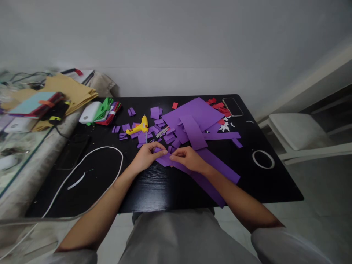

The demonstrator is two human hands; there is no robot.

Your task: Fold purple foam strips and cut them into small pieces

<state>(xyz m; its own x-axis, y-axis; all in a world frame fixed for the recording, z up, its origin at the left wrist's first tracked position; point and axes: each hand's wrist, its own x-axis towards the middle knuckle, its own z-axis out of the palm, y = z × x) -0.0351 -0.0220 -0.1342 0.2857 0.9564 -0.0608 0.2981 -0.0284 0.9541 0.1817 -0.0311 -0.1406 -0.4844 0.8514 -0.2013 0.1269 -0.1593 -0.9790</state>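
Over the front middle of the table, my left hand is closed, thumb and fingers pinching a piece of purple paper. From the other side my right hand pinches the same piece near its right end; the fingertips hide part of it. Long purple strips lie under and beside my right hand. Just beyond my hands are small cut purple pieces and a pair of scissors, partly covered. A yellow glue gun lies on purple scraps beyond my left hand.
A large purple sheet, red scraps, white scraps and a phone lie at the back right. A tape ring is at right. A white cable loops at left near colored paper bundles. A white chair stands right.
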